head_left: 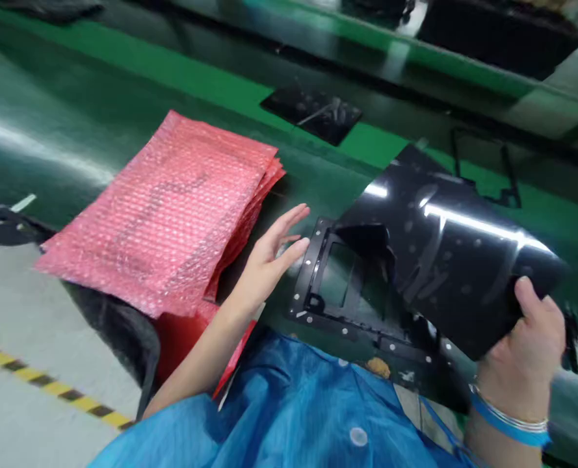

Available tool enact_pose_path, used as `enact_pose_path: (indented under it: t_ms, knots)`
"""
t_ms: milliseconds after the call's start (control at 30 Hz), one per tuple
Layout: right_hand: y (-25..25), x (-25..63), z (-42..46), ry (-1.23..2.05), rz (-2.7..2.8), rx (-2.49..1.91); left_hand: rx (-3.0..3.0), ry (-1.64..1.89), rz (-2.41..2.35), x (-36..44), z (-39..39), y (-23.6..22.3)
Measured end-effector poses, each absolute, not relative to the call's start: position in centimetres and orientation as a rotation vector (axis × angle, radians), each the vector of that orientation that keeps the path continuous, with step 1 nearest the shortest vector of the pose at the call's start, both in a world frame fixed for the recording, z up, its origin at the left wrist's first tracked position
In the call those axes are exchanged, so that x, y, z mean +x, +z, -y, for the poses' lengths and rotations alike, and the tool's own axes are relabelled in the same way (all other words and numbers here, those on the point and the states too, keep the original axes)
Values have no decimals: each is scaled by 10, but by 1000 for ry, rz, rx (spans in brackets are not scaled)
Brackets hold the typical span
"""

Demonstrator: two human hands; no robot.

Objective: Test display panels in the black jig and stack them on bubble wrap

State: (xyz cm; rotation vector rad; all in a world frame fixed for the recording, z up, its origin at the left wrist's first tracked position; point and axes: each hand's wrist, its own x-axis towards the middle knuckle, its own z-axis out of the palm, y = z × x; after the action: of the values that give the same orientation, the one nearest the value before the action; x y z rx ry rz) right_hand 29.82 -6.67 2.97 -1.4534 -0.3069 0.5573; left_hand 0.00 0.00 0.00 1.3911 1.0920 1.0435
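My right hand [525, 348] grips the lower right corner of a glossy black plastic sheet [445, 253], tilted up above the belt. Under it lies a black rectangular frame [320, 289] with small silver screws along its edges. My left hand [272, 257] hovers open, fingers stretched out, between the frame's left edge and a stack of pink bubble-wrap bags [166, 208]. It holds nothing. A blue wristband sits on my right wrist, and my blue coat fills the bottom of the view.
The green conveyor belt [98, 117] runs across the scene. A black flat part [313, 112] lies farther up the belt, and a thin black frame [486, 166] at the right. A red item [184, 341] sits under the bags. Grey floor with yellow-black tape [49, 387] is at the left.
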Motion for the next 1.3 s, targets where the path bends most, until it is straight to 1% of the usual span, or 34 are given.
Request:
enact_pose_path:
  t_ms: [133,233,500,933,1300]
  knots:
    - [17,294,82,863,357,-1658,1554,746,-1158,-14,17,-22]
    - [13,291,85,945,363,-1723,1744,610,-1187,-16,26,-29]
    - [14,289,80,901,400,-1803,2007,567,-1176,-13,31,-36]
    - [13,293,81,878,568,-1817,2152,556,-1173,-10,33,-42]
    - [17,288,79,916,577,-1864,2215,535,-1241,-3,40,-47]
